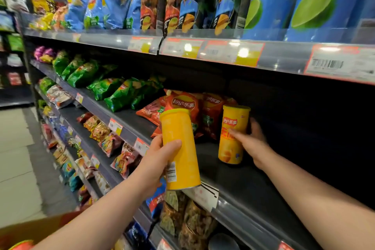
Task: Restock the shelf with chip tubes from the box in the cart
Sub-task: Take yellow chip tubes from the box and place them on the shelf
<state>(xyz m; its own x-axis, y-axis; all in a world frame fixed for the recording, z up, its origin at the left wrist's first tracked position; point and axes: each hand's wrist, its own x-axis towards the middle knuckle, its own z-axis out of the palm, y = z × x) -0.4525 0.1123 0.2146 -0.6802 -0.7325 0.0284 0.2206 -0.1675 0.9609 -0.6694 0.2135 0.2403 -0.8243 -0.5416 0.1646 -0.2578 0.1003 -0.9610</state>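
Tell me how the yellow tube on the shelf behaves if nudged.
The yellow tube is tall on a narrow base, so it probably tips easily. Being round, it would likely roll once down. Its wall looks stiff under the right hand.

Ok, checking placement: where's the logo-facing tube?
Head view, right of centre: the tube sits on the dark shelf, held by the right hand, just right of the red chip bags.

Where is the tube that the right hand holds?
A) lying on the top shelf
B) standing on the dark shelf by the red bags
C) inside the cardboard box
B: the right hand grips the yellow tube, whose base sits on the dark shelf next to the red bags.
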